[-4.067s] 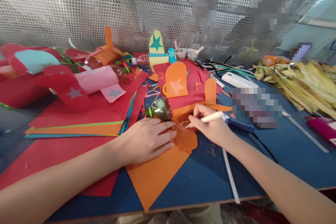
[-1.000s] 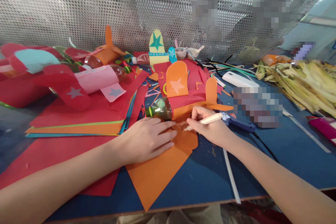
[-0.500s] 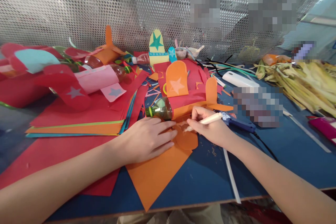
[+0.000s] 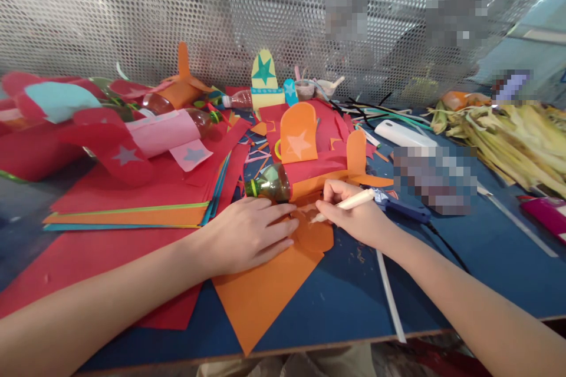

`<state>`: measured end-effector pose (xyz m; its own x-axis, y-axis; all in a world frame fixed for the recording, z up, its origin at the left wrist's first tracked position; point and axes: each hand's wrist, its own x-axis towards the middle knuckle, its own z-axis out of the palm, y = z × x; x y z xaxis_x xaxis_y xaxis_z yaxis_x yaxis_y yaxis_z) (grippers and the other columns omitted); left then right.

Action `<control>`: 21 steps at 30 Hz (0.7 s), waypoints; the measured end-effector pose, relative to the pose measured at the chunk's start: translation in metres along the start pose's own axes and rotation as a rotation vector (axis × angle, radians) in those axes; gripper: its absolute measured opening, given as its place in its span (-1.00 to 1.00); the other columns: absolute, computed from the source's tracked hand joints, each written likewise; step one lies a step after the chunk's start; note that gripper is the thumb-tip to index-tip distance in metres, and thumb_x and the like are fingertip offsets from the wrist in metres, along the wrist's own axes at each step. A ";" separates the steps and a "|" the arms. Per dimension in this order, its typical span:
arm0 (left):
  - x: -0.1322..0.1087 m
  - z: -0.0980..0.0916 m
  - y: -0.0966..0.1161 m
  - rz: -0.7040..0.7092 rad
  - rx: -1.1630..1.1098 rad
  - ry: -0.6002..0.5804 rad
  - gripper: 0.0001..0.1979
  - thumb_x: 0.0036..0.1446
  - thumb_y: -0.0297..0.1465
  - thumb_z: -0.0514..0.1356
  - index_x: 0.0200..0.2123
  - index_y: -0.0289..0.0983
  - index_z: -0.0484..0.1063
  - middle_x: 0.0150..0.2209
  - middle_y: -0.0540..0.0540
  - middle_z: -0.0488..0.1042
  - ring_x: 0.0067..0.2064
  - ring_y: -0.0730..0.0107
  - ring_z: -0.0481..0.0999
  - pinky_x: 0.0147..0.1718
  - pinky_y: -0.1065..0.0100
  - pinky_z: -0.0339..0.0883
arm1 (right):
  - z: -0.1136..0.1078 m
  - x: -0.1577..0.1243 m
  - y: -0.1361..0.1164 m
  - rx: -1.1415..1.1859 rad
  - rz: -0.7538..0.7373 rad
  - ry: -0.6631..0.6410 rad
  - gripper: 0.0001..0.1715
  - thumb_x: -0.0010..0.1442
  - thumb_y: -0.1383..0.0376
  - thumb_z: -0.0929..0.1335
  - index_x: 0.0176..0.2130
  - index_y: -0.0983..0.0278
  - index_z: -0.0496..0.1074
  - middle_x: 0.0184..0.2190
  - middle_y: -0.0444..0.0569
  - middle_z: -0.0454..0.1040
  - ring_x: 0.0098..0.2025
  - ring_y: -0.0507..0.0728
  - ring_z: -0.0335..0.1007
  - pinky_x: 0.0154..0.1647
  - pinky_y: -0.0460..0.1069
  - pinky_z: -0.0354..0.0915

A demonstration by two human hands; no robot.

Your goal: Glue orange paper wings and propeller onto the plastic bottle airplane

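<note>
A plastic-bottle airplane wrapped in orange paper lies in front of me; its green bottle neck [image 4: 273, 182] points left. One orange wing [image 4: 298, 132] with a pale star stands up, and the nearer wing [image 4: 321, 237] lies flat toward me. My left hand [image 4: 252, 232] rests on that wing and on a loose orange sheet [image 4: 265, 291], fingers stretched out. In my right hand [image 4: 354, 212] is a white marker pen [image 4: 356, 199], its tip on the near wing, where a pale mark shows.
Stacked coloured paper [image 4: 132, 215] and other bottle planes, one pink [image 4: 163, 135], lie at left. To the right are a blue glue gun [image 4: 407, 210] with a cord, a white glue stick [image 4: 390, 297] and dried husks [image 4: 517, 135]. A perforated metal screen [image 4: 177, 6] stands behind.
The pen tip has shifted very slightly on the near wing. My left hand stays in place.
</note>
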<state>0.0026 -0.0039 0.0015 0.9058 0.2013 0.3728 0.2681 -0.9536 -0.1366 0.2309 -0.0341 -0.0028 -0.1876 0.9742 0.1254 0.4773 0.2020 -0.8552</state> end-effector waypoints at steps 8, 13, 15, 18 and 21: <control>0.000 0.001 0.000 0.006 0.002 0.006 -0.68 0.33 -0.34 -0.04 -0.10 -0.28 0.48 -0.04 -0.17 0.55 -0.31 0.31 0.52 -0.37 0.27 0.42 | 0.001 0.000 0.000 0.024 0.009 -0.019 -0.70 0.12 0.29 0.31 -0.53 0.22 0.10 -0.63 -0.27 0.10 -0.60 -0.07 -0.02 -0.58 -0.12 -0.05; 0.000 0.001 0.000 0.002 0.003 0.002 -0.68 0.33 -0.33 -0.04 -0.10 -0.28 0.48 -0.04 -0.18 0.55 -0.31 0.30 0.52 -0.37 0.26 0.43 | 0.001 0.000 0.000 0.020 -0.002 -0.002 -0.71 0.13 0.28 0.31 -0.52 0.22 0.10 -0.62 -0.27 0.11 -0.59 -0.07 -0.01 -0.57 -0.12 -0.03; -0.001 0.001 0.000 0.002 0.008 0.001 -0.68 0.33 -0.33 -0.04 -0.10 -0.28 0.48 -0.04 -0.18 0.55 -0.32 0.31 0.52 -0.37 0.27 0.43 | 0.001 0.000 0.001 0.019 0.005 -0.014 -0.71 0.13 0.28 0.31 -0.52 0.22 0.10 -0.62 -0.27 0.11 -0.59 -0.07 0.00 -0.57 -0.12 -0.03; -0.001 0.001 0.000 0.003 0.012 0.002 -0.68 0.33 -0.32 -0.03 -0.10 -0.28 0.48 -0.04 -0.18 0.55 -0.33 0.32 0.52 -0.37 0.28 0.42 | 0.001 0.000 0.001 0.005 -0.004 0.007 -0.70 0.15 0.26 0.31 -0.51 0.22 0.11 -0.62 -0.27 0.11 -0.59 -0.07 -0.01 -0.57 -0.12 -0.04; -0.001 0.001 0.000 0.001 0.014 -0.004 -0.69 0.33 -0.32 -0.03 -0.10 -0.27 0.48 -0.04 -0.18 0.55 -0.32 0.33 0.52 -0.37 0.28 0.42 | 0.001 0.000 0.001 0.001 -0.007 -0.004 -0.69 0.15 0.26 0.31 -0.51 0.22 0.10 -0.62 -0.28 0.11 -0.60 -0.07 -0.02 -0.57 -0.12 -0.05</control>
<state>0.0016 -0.0035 0.0000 0.9074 0.2010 0.3691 0.2716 -0.9506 -0.1500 0.2309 -0.0344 -0.0042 -0.1942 0.9723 0.1300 0.4752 0.2092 -0.8546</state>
